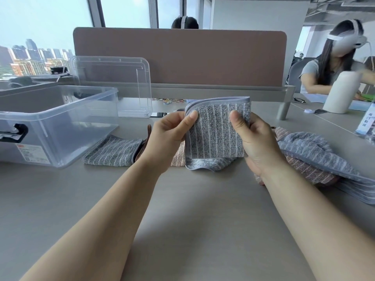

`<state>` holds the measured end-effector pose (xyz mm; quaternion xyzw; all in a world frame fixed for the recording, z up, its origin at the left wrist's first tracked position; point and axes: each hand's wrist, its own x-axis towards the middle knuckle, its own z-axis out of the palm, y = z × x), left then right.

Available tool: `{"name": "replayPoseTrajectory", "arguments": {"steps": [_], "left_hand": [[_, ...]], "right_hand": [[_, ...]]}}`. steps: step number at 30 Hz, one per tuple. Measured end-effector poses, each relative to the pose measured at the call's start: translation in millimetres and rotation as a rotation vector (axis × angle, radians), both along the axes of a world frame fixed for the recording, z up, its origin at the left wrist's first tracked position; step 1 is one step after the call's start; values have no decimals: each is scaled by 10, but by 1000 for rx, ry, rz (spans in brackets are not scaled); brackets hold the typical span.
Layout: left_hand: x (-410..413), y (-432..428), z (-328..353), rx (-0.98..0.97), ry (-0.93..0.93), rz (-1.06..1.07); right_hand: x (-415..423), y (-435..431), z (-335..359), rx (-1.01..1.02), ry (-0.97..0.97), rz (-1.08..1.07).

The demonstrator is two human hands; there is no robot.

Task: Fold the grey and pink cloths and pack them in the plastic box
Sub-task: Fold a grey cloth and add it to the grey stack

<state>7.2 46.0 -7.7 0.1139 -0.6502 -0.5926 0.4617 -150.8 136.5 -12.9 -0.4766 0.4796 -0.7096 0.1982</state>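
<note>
head view. a folded grey cloth [216, 134] is held upright above the desk [192, 199], between both hands. the left hand [168, 136] is closed on its left edge, thumb on the near face close to the top corner; the right hand [255, 142] is closed on its right edge, thumb likewise on the near face. the folded crease is seen along the top; the lower layers hang loose, and the bottom edge droops toward the desk, touching or nearly so (cannot be told).

the box [58, 126] is noted open on the desk, well to the left of the cloth, its interior apparently bare as far as the clear walls show. its lid [113, 86] is leant upright behind it. a second folded grey cloth [113, 152] lies flat just beside the box's near right corner, below the left forearm. an unfolded heap [316, 161] of pink and grey cloths lies right of the right hand, partly under the wrist.

key relation: the box lies left of the held cloth, so the left hand is the nearer one. the cloth's long axis is roughly vertical as held.

judgement: folding of this piece appears nearly done; one more fold or a flattening may be wanted before a leftward carry. packing is not yet begun.
</note>
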Motion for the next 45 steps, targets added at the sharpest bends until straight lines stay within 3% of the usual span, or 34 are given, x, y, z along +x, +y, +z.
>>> {"name": "replayPoseTrajectory", "arguments": {"steps": [4,13,20,28,31,35,37,41,45], "left_hand": [[14,-12,8,54,7,50],[-11,14,-18,27,-54,19],[-85,53,-50,-138,-86,285],[-190,130,-98,-303,-61,605],[-216,119,-118,-272,-10,560],[-163,22,-63,109,-31,336],[-127,-4,-54,184,-83,249],[-107,-25,-67,205,-17,255],[-116,-33,-98,104,25,275]], "right_hand": [[22,-4,-32,77,26,74],[16,-14,-36,-7,-103,12],[89,-16,-10,-3,-129,-23],[231,-101,-109,-55,158,-419],[240,-115,-84,-114,180,-469],[202,-94,-102,-126,134,-354],[185,-93,-116,-78,141,-337],[200,-97,-106,-21,-19,-206],[202,-103,-117,-28,13,-264]]}}
